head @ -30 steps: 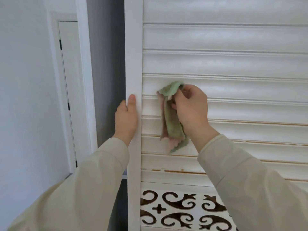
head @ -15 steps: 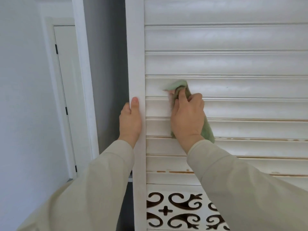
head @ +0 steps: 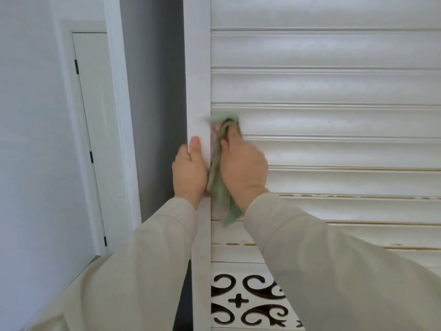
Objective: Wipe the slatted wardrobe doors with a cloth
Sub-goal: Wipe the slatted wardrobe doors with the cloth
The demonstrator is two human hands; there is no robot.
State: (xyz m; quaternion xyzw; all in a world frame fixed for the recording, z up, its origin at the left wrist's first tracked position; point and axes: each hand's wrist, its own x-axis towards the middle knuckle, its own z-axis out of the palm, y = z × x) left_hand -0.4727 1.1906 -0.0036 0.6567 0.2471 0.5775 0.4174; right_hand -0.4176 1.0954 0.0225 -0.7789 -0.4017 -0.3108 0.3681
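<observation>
Your right hand (head: pixel 243 166) in the middle of the frame, fingers curled round a soft green cloth (head: pixel 220 187), pressing it on the white wooden slatted wardrobe door (head: pixel 334 87), your left hand (head: pixel 189 170) gripping the door's left edge, thumb flat on front.

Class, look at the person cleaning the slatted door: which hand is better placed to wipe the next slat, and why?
The right hand: it already grips the green cloth against the slats, while the left hand grips the door's edge frame.
</observation>
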